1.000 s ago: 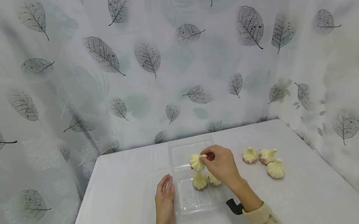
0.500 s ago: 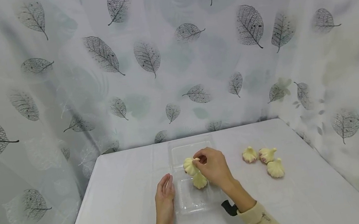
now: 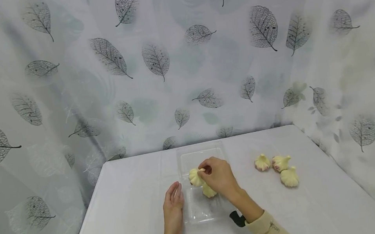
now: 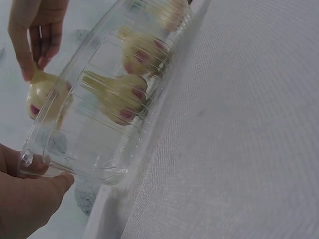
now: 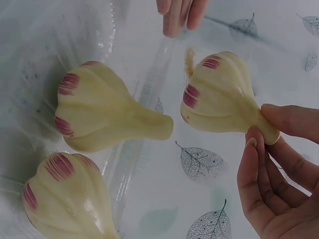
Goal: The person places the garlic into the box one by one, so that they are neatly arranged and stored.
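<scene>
My right hand (image 3: 218, 176) pinches a garlic bulb (image 3: 196, 177) by its stem, above the hinge side of a clear plastic clamshell box (image 3: 199, 210). In the right wrist view, thumb and fingers close on the stem of this bulb (image 5: 219, 94). Two garlic bulbs lie in the box, one (image 5: 99, 109) beside another (image 5: 70, 194); the right hand covers one in the head view. My left hand (image 3: 172, 208) is at the box's left side. In the left wrist view, its thumb and a finger hold the box's rim (image 4: 32, 158) from either side.
The box's lid (image 3: 198, 157) lies open towards the back of the white table (image 3: 129, 215). To the right stand three more garlic bulbs, one (image 3: 262, 162) apart from a touching pair (image 3: 289, 177). A leaf-print curtain (image 3: 175, 75) hangs behind the table.
The right hand has carried its garlic bulb leftward and slightly nearer the person, now covering one bulb in the box. The left hand and the box have stayed in place.
</scene>
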Action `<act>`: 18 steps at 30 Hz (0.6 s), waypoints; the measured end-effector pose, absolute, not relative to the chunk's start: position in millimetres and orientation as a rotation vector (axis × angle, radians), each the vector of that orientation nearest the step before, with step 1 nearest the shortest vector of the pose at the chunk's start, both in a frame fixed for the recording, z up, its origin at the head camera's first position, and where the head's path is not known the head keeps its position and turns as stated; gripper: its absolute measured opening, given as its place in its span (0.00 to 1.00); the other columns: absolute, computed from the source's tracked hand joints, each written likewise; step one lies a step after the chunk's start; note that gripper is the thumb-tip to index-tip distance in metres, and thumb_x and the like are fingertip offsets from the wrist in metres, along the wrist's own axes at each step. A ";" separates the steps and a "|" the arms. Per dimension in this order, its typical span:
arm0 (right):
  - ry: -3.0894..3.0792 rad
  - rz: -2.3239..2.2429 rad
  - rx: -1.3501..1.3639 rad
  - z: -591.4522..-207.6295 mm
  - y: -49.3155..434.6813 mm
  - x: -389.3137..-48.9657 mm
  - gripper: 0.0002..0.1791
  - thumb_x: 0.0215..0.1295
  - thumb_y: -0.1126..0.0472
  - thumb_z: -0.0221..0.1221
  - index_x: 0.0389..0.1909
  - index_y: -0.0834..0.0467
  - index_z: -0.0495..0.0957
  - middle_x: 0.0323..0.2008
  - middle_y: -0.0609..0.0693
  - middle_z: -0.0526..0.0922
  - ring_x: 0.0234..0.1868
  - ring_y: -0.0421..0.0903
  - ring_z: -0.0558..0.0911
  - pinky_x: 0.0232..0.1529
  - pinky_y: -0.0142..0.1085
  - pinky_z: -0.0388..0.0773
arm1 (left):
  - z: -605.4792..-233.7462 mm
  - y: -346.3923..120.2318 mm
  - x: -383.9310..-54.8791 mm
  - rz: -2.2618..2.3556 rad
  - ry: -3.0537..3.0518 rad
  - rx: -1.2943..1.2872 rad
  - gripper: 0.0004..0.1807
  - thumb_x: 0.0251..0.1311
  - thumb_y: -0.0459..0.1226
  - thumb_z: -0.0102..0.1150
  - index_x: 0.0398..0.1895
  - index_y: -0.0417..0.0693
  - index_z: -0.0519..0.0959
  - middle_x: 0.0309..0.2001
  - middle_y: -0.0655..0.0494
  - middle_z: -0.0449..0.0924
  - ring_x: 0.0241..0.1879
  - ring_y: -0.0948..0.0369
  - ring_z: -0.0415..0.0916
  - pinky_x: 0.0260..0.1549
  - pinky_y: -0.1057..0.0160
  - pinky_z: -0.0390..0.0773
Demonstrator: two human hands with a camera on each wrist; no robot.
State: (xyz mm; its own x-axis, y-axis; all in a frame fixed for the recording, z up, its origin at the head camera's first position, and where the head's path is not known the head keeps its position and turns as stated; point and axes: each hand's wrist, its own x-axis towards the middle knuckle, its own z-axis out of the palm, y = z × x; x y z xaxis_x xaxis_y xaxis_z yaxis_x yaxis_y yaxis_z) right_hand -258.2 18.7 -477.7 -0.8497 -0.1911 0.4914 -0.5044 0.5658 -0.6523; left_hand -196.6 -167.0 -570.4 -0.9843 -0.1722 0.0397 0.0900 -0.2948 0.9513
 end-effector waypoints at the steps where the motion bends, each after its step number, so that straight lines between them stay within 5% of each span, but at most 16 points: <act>1: -2.437 1.176 0.569 -478.6 17.9 -258.2 0.06 0.57 0.67 0.75 0.33 0.58 0.88 0.29 0.44 0.84 0.28 0.37 0.80 0.29 0.27 0.82 | -570.6 -166.9 -196.6 -2.402 -1.756 0.105 0.28 0.78 0.25 0.45 0.78 0.35 0.56 0.81 0.37 0.53 0.81 0.49 0.50 0.75 0.64 0.61; 18: -2.461 1.096 0.658 -494.7 2.6 -256.8 0.07 0.55 0.67 0.75 0.33 0.58 0.88 0.27 0.45 0.83 0.27 0.37 0.79 0.28 0.27 0.80 | -571.3 -168.2 -195.6 -2.420 -1.757 0.082 0.29 0.78 0.25 0.44 0.79 0.36 0.55 0.81 0.39 0.52 0.81 0.49 0.50 0.74 0.65 0.62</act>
